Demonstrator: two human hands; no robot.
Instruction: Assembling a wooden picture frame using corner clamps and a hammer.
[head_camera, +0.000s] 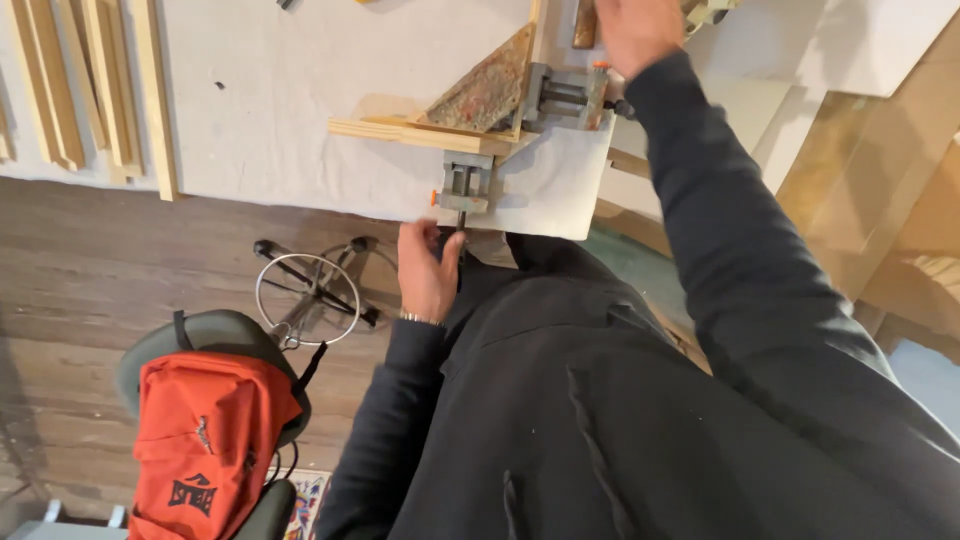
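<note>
Two grey metal screw arms make up the corner clamp (520, 130), set at a right angle on a pale sheet-covered table (280, 110); one arm runs toward the table's near edge and ends in a thin handle just above the fingertips of the left hand (428, 272), the other runs sideways and ends at an orange-tipped knob just below the right hand (635, 30). The left hand's fingers are curled narrow around that lower handle, pinching it between thumb and fingertips. The right hand sits at the top edge of the view, its fingers cut off, so whether they are spread or closed on anything cannot be told. Between the two hands, held in the clamp's jaws, two pale wooden strips (420, 132) meet at a corner, the longer one lying level and pointing away from the left fingers' side, with a mottled, paint-stained triangular block (485, 95) nested inside the angle. Well to the outside of the left fingers, more smooth light wooden slats (90, 80) lie side by side, and below them an orange fabric backpack (205, 450) rests on a green chair (225, 335) over a dark plank floor.
</note>
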